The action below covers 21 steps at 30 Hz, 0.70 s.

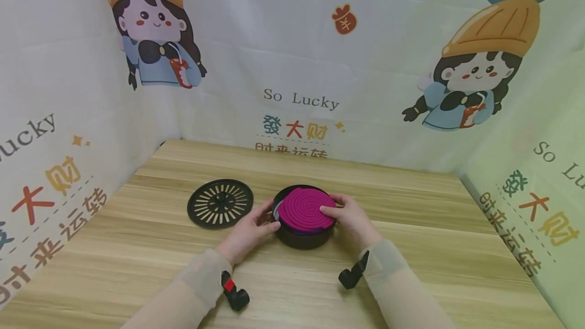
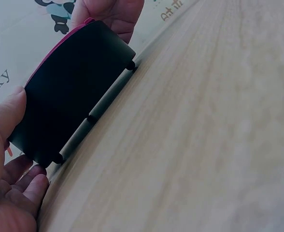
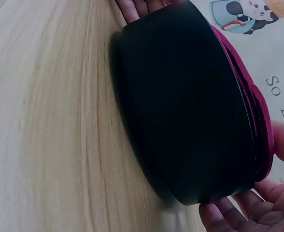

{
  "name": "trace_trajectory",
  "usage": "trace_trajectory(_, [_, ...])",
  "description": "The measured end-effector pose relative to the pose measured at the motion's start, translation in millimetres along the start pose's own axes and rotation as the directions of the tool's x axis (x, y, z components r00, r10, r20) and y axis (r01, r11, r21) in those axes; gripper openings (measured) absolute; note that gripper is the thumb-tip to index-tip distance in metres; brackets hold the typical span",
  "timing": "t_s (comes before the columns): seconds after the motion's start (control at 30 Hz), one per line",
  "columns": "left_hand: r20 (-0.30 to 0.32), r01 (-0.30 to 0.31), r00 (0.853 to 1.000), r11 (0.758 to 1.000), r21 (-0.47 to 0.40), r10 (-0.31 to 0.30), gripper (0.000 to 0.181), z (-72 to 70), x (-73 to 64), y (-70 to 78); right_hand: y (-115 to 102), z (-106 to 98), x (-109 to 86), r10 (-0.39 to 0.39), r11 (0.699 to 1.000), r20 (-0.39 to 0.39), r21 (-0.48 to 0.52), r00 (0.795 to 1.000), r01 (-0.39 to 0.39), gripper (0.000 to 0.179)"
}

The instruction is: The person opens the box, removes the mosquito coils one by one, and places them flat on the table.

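A round black box (image 1: 305, 239) with small feet is close over the tabletop, between both hands. Its top is filled by a magenta spiral disc (image 1: 307, 209), like a mosquito coil, with a dark purple edge showing under it. My left hand (image 1: 250, 228) grips the box's left side, thumb on the wall and fingers near its bottom edge. At the opposite side my right hand (image 1: 354, 219) holds the box, fingers against its wall and thumb on the disc's rim. The right wrist view shows the disc's layered edge (image 3: 258, 111) standing slightly above the box's rim.
Left of the box, a round black slotted lid (image 1: 194, 209) with a central knob lies flat on the wooden table (image 1: 411, 268). Printed cloth (image 1: 388, 131) hangs behind and along both sides. Small black cameras (image 1: 237, 298) are strapped to the wrists.
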State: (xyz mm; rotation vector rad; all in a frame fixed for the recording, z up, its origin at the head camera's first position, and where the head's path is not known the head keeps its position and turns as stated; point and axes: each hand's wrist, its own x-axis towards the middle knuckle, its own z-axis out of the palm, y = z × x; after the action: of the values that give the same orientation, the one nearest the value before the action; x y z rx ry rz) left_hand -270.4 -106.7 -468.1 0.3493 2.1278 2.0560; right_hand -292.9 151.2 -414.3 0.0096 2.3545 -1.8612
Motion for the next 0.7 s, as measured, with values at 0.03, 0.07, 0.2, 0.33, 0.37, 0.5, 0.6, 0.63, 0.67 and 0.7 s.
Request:
trace_trajectory(0.03, [-0.003, 0.002, 1.000, 1.000, 0.001, -0.002, 0.074, 0.0, 0.2, -0.2, -0.3, 0.1, 0.0, 0.002, 1.000, -0.002, 0.002, 1.000, -0.002, 0.055])
trace_trajectory(0.07, [-0.004, 0.002, 1.000, 1.000, 0.002, -0.002, 0.074, -0.1, 0.4, -0.6, -0.6, 0.2, 0.0, 0.006, 1.000, -0.007, 0.006, 1.000, -0.006, 0.055])
trace_trajectory(0.2, [0.006, -0.003, 1.000, 1.000, 0.006, 0.002, 0.074, -0.1, 0.4, -0.5, -0.2, 0.1, 0.7, 0.013, 1.000, -0.013, -0.002, 1.000, -0.013, 0.054])
trace_trajectory(0.33, [0.017, 0.003, 1.000, 1.000, -0.003, -0.003, 0.074, 0.0, -0.1, 0.7, 1.4, 0.4, 2.3, 0.032, 0.999, -0.017, 0.027, 0.999, -0.032, 0.054])
trace_trajectory(0.37, [0.019, 0.002, 1.000, 1.000, -0.005, -0.002, 0.073, 0.0, -0.5, 1.3, 1.4, 0.6, 2.4, 0.036, 0.998, -0.017, 0.043, 0.999, -0.035, 0.054])
trace_trajectory(0.5, [0.024, 0.006, 1.000, 1.000, -0.011, -0.006, 0.072, 0.5, -1.3, 2.8, 1.0, 0.5, 0.2, 0.020, 0.996, -0.008, 0.086, 1.000, -0.019, 0.055])
trace_trajectory(0.6, [0.023, 0.011, 1.000, 1.000, -0.015, -0.011, 0.072, 0.7, -1.4, 3.3, -0.1, -0.4, -3.1, -0.020, 0.996, 0.008, 0.090, 1.000, 0.020, 0.055])
trace_trajectory(0.63, [0.022, 0.012, 1.000, 1.000, -0.018, -0.012, 0.072, 0.8, -1.5, 3.6, 0.2, -0.5, -3.3, -0.030, 0.996, 0.012, 0.086, 0.999, 0.029, 0.054])
trace_trajectory(0.67, [0.020, 0.013, 1.000, 1.000, -0.018, -0.012, 0.072, 0.9, -1.5, 3.8, 0.1, -0.2, -3.2, -0.031, 0.996, 0.014, 0.083, 0.999, 0.030, 0.052])
trace_trajectory(0.7, [0.018, 0.013, 1.000, 1.000, -0.018, -0.012, 0.073, 1.0, -1.6, 4.0, -0.3, 0.3, -3.1, -0.030, 0.996, 0.015, 0.079, 0.999, 0.029, 0.051])
